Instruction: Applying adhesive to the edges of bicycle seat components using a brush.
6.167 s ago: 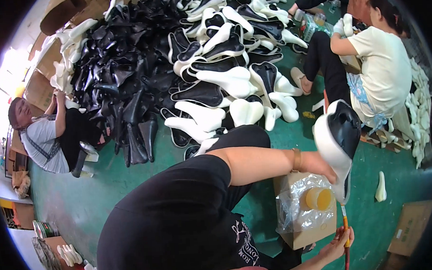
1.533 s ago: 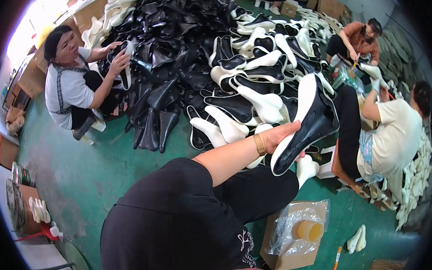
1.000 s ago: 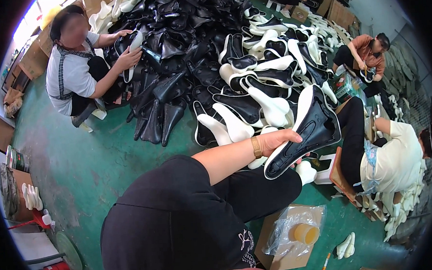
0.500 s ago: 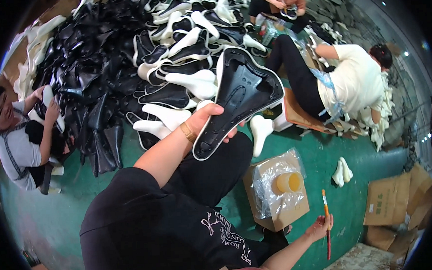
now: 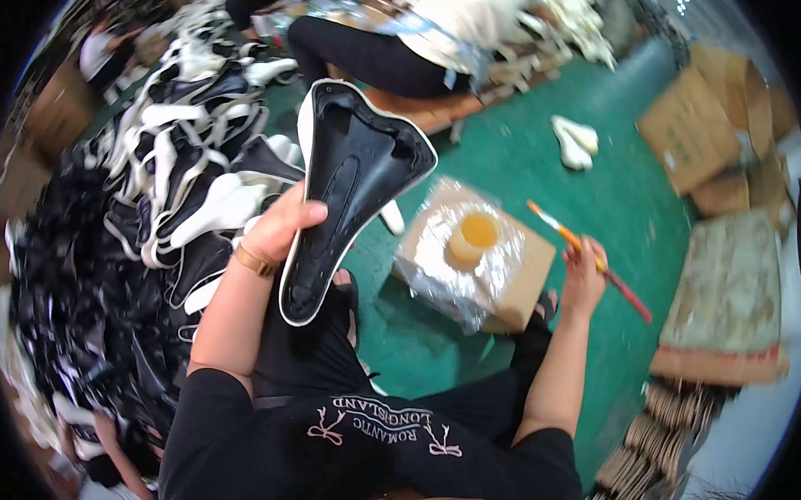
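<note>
My left hand (image 5: 287, 221) grips a bicycle saddle (image 5: 353, 154) along its narrow nose, the thumb over its edge. The saddle's hollow black underside faces up, ringed by a white rim. Out to the right, my right hand (image 5: 586, 273) is closed round a paintbrush (image 5: 595, 264) with an orange and red handle, its bristle end toward the box. Between my hands stands a cardboard box (image 5: 529, 285) covered with clear plastic film (image 5: 436, 248). A tub of amber liquid (image 5: 473, 240) sits on the film. The brush tip is apart from both tub and saddle.
A heap of white-rimmed saddles (image 5: 207, 214) and black shells (image 5: 88, 264) lies at left. Co-workers sit beyond it, one in dark trousers (image 5: 374, 59) near the top. Two pale saddle pieces (image 5: 576, 141) lie on the green floor. Cardboard boxes (image 5: 695, 130) stand at right.
My view has swung right, shifting the whole scene. The saddle stays in my left hand, underside up. The brush, still in my right hand, now slants with its tip toward the tub.
</note>
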Available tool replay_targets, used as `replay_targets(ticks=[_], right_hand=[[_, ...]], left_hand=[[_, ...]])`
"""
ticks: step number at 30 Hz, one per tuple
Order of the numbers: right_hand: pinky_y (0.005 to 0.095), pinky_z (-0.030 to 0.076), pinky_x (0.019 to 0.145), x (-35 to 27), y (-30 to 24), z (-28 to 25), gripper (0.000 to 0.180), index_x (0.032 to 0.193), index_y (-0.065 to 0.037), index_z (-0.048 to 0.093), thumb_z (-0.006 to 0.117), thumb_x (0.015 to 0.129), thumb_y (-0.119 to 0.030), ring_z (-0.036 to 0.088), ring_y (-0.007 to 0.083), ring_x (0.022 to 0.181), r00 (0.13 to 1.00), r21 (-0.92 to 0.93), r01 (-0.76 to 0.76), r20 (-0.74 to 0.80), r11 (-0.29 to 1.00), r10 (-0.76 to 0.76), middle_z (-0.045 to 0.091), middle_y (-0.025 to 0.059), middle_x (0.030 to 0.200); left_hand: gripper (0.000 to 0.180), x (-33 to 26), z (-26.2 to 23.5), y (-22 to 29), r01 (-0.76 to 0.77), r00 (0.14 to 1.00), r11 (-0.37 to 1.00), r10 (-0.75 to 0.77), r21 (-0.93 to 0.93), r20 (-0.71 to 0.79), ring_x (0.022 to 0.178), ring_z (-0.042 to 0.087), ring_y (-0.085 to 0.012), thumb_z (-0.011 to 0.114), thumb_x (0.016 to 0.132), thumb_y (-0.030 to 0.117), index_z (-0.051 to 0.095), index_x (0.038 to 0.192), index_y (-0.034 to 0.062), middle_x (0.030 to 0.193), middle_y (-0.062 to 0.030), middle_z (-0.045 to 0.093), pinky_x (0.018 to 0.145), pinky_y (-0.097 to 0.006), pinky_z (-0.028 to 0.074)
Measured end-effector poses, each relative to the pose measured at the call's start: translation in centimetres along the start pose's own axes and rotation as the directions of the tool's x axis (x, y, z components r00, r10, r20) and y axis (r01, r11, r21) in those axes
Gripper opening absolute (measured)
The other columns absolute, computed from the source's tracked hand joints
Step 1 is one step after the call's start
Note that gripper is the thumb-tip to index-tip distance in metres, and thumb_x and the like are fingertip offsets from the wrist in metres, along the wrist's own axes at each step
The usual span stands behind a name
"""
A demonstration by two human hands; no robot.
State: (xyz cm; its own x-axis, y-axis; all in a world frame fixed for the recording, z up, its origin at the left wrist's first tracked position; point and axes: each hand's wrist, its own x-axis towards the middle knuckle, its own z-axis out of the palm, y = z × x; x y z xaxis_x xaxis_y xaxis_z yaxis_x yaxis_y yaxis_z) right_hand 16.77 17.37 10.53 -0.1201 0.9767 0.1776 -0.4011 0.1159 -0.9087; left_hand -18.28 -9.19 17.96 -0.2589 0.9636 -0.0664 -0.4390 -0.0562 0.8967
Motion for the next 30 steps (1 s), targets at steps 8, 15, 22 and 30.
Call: replay_targets(ticks=[8, 15, 22, 30], right_hand=[[0.0241, 0.048, 0.063, -1.4, 0.9, 3.0, 0.014, 0.093, -0.001, 0.064, 0.065, 0.082, -0.01, 0.06, 0.0107, 0.07, 0.963, -0.573, 0.049, 0.244, 0.818, 0.114, 0.064, 0.004, 0.081], [0.0261, 0.048, 0.064, -0.8, 4.3, 3.6, 0.016, 0.09, 0.001, 0.064, 0.065, 0.079, -0.011, 0.061, 0.0136, 0.072, 0.931, -0.716, 0.077, 0.301, 0.693, 0.207, 0.064, 0.0091, 0.082], [0.0239, 0.049, 0.068, 0.5, 3.4, 3.1, 0.01, 0.091, -0.001, 0.064, 0.064, 0.082, -0.006, 0.06, 0.011, 0.074, 0.969, -0.597, -0.029, 0.181, 0.802, 0.169, 0.065, 0.0054, 0.084], [0.0259, 0.051, 0.072, -0.3, 1.0, 4.3, 0.009, 0.092, 0.001, 0.062, 0.063, 0.084, -0.002, 0.061, 0.0127, 0.076, 0.948, -0.355, -0.105, 0.246, 0.929, 0.201, 0.063, 0.0071, 0.088]], left_hand=[[0.05, 7.1, 2.3, -4.6, 0.529, 0.82, 0.848, -0.522, 0.037, 0.237, 0.06, 0.066, -0.0274, 0.052, 0.087, 0.031, 0.05, 0.117, -0.0083, 0.097, -0.0275, 0.063, 0.054, -0.033, 0.057], [0.054, 7.6, 3.9, -7.1, 0.739, 0.674, 0.651, -0.701, -0.177, 0.233, 0.069, 0.07, -0.0237, 0.045, 0.097, 0.041, 0.047, 0.128, -0.003, 0.097, -0.0191, 0.067, 0.052, -0.029, 0.059], [0.055, 8.1, 2.9, -7.5, 0.75, 0.662, 0.638, -0.721, -0.175, 0.205, 0.068, 0.07, -0.0238, 0.045, 0.096, 0.041, 0.046, 0.128, -0.0049, 0.097, -0.0206, 0.067, 0.05, -0.029, 0.059], [0.05, 9.1, 3.0, -8.0, 0.752, 0.655, 0.65, -0.72, -0.108, 0.23, 0.06, 0.068, -0.0195, 0.05, 0.095, 0.038, 0.05, 0.125, -0.0025, 0.093, -0.0168, 0.068, 0.046, -0.027, 0.058]])
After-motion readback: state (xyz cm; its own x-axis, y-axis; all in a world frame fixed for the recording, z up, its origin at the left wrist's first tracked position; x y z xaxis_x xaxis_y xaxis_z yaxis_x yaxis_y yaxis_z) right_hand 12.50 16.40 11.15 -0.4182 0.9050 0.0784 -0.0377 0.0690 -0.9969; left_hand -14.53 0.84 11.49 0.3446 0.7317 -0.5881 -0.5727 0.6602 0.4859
